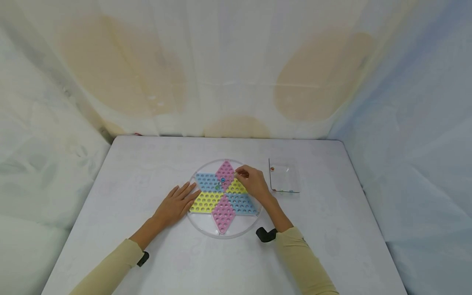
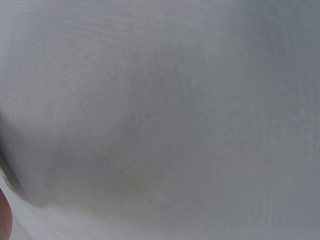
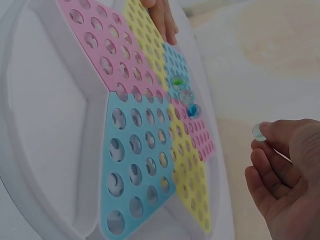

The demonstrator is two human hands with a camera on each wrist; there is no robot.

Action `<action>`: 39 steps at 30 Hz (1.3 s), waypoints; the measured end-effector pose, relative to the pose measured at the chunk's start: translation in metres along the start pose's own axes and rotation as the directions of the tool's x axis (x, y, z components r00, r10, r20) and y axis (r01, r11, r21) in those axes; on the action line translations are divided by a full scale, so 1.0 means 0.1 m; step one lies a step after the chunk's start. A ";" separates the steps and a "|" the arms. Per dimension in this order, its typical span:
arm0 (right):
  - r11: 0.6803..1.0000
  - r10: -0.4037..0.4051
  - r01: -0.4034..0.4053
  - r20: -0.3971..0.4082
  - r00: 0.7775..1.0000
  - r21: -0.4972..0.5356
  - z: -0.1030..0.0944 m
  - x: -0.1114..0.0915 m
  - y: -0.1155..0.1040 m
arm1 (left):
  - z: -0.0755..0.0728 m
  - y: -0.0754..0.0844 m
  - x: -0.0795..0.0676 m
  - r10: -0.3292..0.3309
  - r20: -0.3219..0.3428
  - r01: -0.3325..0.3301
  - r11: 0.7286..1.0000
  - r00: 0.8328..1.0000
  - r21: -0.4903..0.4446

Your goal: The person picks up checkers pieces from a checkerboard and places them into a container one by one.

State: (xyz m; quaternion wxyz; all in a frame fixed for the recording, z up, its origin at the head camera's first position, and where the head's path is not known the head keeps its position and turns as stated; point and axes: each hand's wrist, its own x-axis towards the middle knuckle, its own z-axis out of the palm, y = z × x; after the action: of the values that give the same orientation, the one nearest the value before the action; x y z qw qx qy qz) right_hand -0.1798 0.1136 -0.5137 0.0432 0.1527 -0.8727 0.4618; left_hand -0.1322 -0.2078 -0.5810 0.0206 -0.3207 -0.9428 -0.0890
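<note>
A round Chinese checkers board [image 1: 223, 237] with pink, yellow and blue perforated sections lies on the table. My left hand [image 1: 178, 204] rests palm down with spread, straight fingers at its left edge. Over the upper right part of the board, my right hand [image 1: 254, 182] pinches a clear, pale marble [image 3: 258, 132] between thumb and index finger. Near the board's middle sit a green marble [image 3: 178, 82], a clear marble [image 3: 186, 96] and a blue marble [image 3: 193, 110] in a row. The left wrist view shows mostly blurred white tabletop.
Right of the board stands a clear square box [image 1: 284, 191]. An orange marble [image 1: 272, 168] is at its left side, and several small colored marbles line its near side. White curtains [image 1: 228, 73] hang behind the table [image 1: 324, 213] and at both sides.
</note>
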 end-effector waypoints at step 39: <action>0.993 0.100 -0.103 -0.048 0.994 -0.056 -0.71 -0.08 0.22 | 0.02 -0.02 0.01 -0.024 0.042 0.025 0.999 0.999 -0.025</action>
State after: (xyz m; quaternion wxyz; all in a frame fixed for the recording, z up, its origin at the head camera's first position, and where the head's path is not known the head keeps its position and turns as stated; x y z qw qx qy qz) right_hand -0.1835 0.1855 -0.4924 0.0437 0.0964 -0.8912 0.4411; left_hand -0.1341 -0.2090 -0.5828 -0.0043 -0.3110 -0.9457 -0.0944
